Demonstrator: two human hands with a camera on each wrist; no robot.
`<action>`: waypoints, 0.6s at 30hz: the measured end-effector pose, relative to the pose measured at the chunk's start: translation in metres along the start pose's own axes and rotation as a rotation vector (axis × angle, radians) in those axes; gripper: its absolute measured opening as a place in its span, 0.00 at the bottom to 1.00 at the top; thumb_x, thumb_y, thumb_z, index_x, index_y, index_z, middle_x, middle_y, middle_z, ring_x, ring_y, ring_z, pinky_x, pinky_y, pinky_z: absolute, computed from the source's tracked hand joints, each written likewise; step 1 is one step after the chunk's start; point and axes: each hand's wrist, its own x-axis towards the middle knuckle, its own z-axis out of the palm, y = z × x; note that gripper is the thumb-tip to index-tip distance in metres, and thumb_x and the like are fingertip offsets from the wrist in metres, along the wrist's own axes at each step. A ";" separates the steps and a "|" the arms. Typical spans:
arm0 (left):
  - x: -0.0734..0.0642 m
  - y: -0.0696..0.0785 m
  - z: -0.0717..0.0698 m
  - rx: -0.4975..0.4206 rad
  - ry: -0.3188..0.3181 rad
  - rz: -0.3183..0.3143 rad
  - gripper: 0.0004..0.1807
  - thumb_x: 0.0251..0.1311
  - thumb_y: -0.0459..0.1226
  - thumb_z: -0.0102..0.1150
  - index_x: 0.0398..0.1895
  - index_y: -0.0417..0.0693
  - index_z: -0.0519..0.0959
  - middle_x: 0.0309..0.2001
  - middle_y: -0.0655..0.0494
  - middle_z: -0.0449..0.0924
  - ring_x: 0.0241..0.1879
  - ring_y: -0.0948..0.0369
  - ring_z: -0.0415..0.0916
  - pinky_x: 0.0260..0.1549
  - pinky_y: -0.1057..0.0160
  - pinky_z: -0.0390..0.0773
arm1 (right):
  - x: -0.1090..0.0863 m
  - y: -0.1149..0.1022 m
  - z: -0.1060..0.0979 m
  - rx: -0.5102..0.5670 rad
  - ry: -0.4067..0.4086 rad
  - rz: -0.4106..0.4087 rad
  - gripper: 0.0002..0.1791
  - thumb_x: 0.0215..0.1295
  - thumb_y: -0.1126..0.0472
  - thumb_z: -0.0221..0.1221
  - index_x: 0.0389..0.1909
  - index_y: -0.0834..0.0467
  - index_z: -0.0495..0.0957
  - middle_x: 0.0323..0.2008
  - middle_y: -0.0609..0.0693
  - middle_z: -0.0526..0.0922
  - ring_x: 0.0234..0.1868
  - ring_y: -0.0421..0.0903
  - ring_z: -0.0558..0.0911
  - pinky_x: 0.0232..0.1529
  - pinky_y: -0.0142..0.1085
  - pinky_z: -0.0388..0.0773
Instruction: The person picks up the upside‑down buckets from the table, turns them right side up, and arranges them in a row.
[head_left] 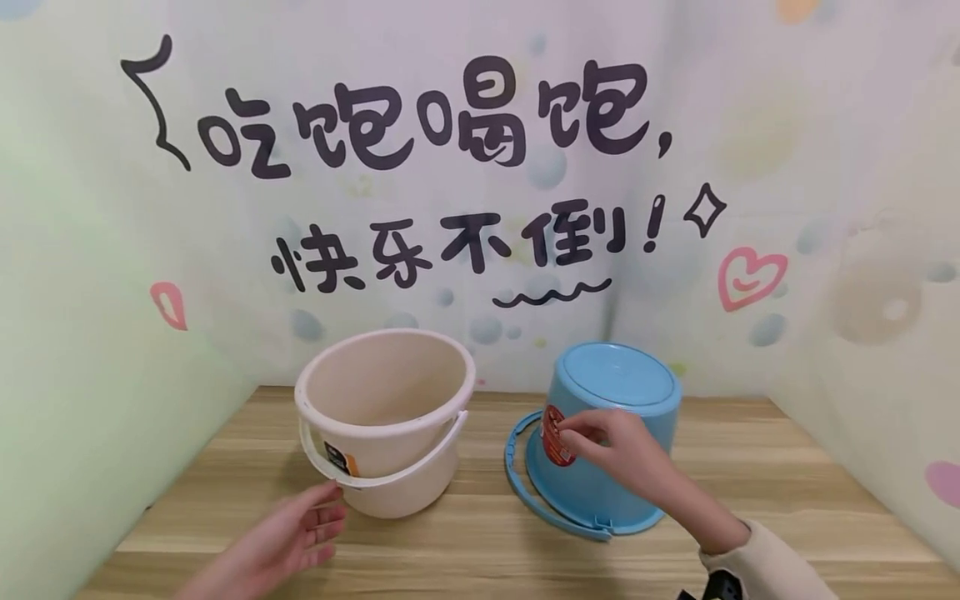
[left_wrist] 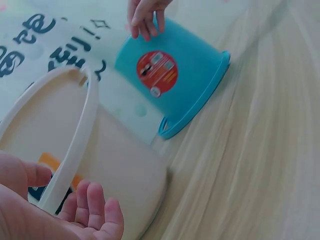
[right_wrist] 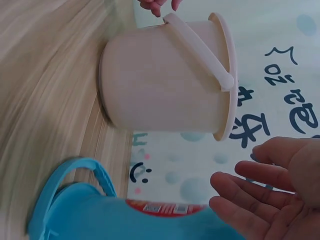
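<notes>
White bucket [head_left: 399, 450]: standing beyond spread left hand [head_left: 296, 529]
Blue bucket [head_left: 588, 487]: sitting beyond loosely spread right hand [head_left: 613, 443]
Handles [head_left: 390, 482]: likely suiting light, stiff buckets

Walled-in nook; whether in a home or a shop cannot be told. Pale walls [head_left: 480, 187] enclose a wood-grain bench [head_left: 480, 542] on three sides, the back one decorated with bubbles [head_left: 486, 330], a pink heart [head_left: 742, 286] and black Chinese lettering [head_left: 472, 221] about eating and drinking well.
</notes>
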 end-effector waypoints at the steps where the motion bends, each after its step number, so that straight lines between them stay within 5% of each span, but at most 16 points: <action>1: 0.000 -0.002 0.005 0.003 -0.013 -0.003 0.14 0.69 0.46 0.40 0.43 0.47 0.70 0.38 0.55 0.70 0.39 0.61 0.69 0.40 0.61 0.73 | -0.004 0.001 -0.003 -0.007 0.003 0.002 0.12 0.62 0.61 0.57 0.41 0.64 0.80 0.35 0.52 0.83 0.32 0.40 0.80 0.32 0.30 0.77; 9: 0.011 -0.012 0.049 0.032 -0.135 -0.002 0.16 0.68 0.44 0.39 0.48 0.43 0.70 0.37 0.56 0.69 0.38 0.60 0.69 0.38 0.61 0.72 | -0.033 0.018 -0.024 0.002 0.012 0.073 0.14 0.62 0.59 0.57 0.43 0.66 0.79 0.36 0.53 0.82 0.34 0.43 0.80 0.33 0.33 0.78; 18: 0.039 -0.003 0.113 0.028 -0.228 0.051 0.17 0.65 0.46 0.46 0.47 0.41 0.68 0.36 0.55 0.70 0.36 0.61 0.70 0.37 0.62 0.72 | -0.064 0.047 -0.044 0.019 0.053 0.161 0.16 0.62 0.60 0.57 0.44 0.69 0.78 0.38 0.57 0.81 0.32 0.44 0.81 0.33 0.31 0.78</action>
